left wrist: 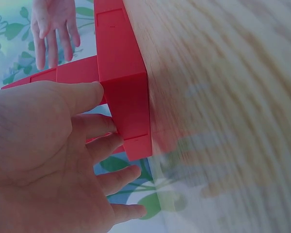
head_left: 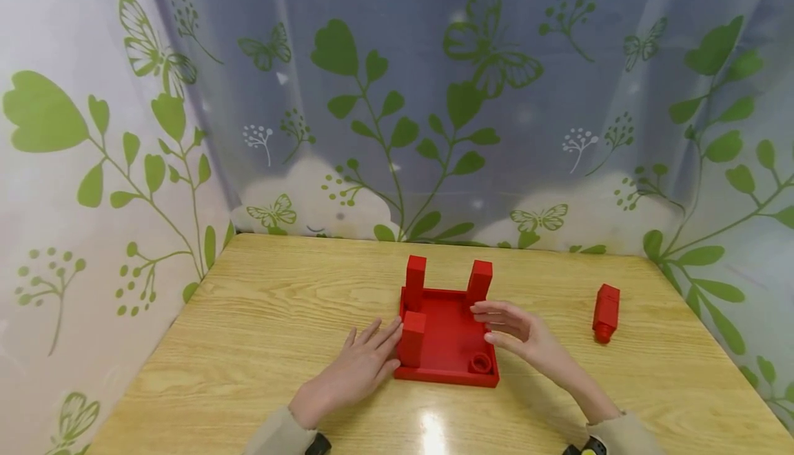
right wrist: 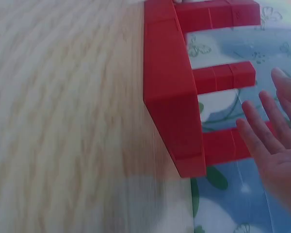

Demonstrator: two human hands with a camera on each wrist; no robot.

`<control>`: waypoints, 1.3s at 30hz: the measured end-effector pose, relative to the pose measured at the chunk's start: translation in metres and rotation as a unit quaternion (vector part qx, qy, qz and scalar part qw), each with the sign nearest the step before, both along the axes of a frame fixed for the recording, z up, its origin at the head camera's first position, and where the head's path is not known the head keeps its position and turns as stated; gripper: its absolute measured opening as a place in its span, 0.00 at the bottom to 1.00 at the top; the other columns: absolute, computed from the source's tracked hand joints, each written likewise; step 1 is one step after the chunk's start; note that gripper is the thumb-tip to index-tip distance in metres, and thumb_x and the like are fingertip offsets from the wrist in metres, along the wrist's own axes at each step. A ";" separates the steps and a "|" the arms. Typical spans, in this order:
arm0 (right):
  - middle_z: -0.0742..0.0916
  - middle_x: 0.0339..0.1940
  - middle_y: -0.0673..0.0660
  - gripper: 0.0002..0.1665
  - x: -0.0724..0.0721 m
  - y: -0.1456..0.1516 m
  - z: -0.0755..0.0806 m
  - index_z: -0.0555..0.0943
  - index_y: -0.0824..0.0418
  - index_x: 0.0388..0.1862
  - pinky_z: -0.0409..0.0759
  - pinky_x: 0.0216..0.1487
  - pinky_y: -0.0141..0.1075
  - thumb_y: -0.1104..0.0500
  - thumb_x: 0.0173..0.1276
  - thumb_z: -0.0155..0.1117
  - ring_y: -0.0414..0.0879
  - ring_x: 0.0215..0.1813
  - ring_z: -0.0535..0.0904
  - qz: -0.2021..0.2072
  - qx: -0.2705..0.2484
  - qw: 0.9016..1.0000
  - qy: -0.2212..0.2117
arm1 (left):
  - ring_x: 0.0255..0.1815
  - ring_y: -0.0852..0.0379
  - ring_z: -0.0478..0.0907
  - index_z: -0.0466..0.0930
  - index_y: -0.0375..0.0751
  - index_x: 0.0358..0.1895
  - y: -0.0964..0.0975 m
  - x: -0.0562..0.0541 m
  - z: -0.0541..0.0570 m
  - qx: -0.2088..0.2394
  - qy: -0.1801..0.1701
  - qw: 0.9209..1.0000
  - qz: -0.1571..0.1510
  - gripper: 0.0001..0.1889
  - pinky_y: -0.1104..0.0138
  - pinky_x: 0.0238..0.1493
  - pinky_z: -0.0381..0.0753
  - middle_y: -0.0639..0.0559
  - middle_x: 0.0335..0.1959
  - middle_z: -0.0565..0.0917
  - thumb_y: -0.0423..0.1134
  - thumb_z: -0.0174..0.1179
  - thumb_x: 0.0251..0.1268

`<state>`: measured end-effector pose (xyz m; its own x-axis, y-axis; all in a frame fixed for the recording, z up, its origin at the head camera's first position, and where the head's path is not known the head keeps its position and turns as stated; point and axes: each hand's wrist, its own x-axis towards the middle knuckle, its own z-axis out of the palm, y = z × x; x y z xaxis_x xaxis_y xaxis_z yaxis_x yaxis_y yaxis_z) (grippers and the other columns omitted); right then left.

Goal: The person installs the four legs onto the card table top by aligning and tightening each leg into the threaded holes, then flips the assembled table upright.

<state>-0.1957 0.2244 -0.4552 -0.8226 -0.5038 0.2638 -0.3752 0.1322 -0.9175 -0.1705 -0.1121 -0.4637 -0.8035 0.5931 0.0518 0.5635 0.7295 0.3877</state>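
Red loose block well right of the tray

A red tray, its upright posts and a loose red post show smooth, plastic-looking surfaces with a near-matt finish. Pale wood grain streaks the tabletop, its smooth, glossy surface catching white glare and blurred reflections, before a softly creased, printed cloth backdrop and matt beige fabric sleeves.

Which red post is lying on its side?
The red post on the table, well right of the tray. The other three stand upright at the tray's corners.
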 end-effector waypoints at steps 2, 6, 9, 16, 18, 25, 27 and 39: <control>0.77 0.69 0.68 0.29 0.000 0.009 0.002 0.70 0.66 0.73 0.80 0.60 0.35 0.69 0.74 0.61 0.47 0.66 0.79 -0.011 -0.001 1.000 0.001 | 0.79 0.33 0.53 0.62 0.35 0.78 0.000 0.000 0.000 0.001 -0.002 1.000 -0.001 0.29 0.29 0.70 0.53 0.44 0.81 0.58 0.45 0.49 0.82; 0.79 0.69 0.58 0.30 0.001 0.028 0.007 0.69 0.67 0.74 0.81 0.59 0.34 0.69 0.74 0.60 0.43 0.66 0.79 -0.043 0.003 0.999 0.007 | 0.79 0.33 0.54 0.61 0.35 0.78 0.000 0.000 0.000 0.000 -0.001 1.000 -0.003 0.29 0.29 0.70 0.54 0.43 0.81 0.58 0.44 0.49 0.82; 0.79 0.70 0.53 0.31 0.000 0.043 0.011 0.69 0.62 0.75 0.81 0.58 0.31 0.67 0.74 0.62 0.39 0.67 0.77 -0.085 0.019 0.996 0.016 | 0.79 0.32 0.55 0.61 0.34 0.77 0.000 0.000 0.000 0.003 0.000 1.000 -0.005 0.28 0.29 0.69 0.54 0.42 0.81 0.59 0.44 0.49 0.82; 0.79 0.71 0.54 0.33 -0.006 0.081 0.013 0.70 0.65 0.74 0.80 0.54 0.25 0.70 0.71 0.65 0.33 0.66 0.77 -0.192 0.040 0.976 0.092 | 0.79 0.33 0.53 0.61 0.35 0.78 -0.001 -0.001 0.000 0.009 -0.011 1.000 -0.005 0.28 0.30 0.70 0.53 0.43 0.81 0.58 0.44 0.48 0.82; 0.79 0.69 0.48 0.34 -0.008 0.093 0.013 0.70 0.67 0.74 0.79 0.54 0.23 0.72 0.70 0.65 0.30 0.65 0.76 -0.214 0.043 0.970 0.103 | 0.79 0.33 0.53 0.61 0.35 0.78 -0.001 -0.001 -0.001 0.009 -0.011 1.000 -0.005 0.28 0.30 0.70 0.53 0.43 0.81 0.58 0.44 0.48 0.82; 0.78 0.60 0.29 0.34 -0.018 0.128 0.007 0.72 0.67 0.72 0.75 0.50 0.15 0.69 0.68 0.69 0.18 0.58 0.73 -0.290 0.096 0.943 0.130 | 0.79 0.33 0.54 0.61 0.34 0.78 0.000 0.000 0.000 0.008 -0.009 1.000 -0.003 0.28 0.30 0.70 0.54 0.43 0.81 0.58 0.44 0.48 0.82; 0.81 0.61 0.35 0.33 -0.021 0.135 0.006 0.73 0.67 0.71 0.74 0.48 0.14 0.68 0.67 0.70 0.15 0.55 0.72 -0.315 0.123 0.932 0.134 | 0.79 0.33 0.54 0.61 0.34 0.78 0.000 0.000 0.000 0.008 -0.009 1.000 -0.003 0.28 0.30 0.70 0.53 0.43 0.81 0.58 0.44 0.48 0.82; 0.74 0.66 0.81 0.37 -0.038 0.160 0.004 0.67 0.75 0.72 0.74 0.59 0.64 0.65 0.68 0.69 0.76 0.64 0.72 -0.397 0.277 0.874 0.049 | 0.80 0.33 0.53 0.60 0.35 0.78 0.000 0.001 0.002 0.002 -0.013 1.000 -0.001 0.28 0.31 0.71 0.53 0.43 0.81 0.57 0.44 0.48 0.83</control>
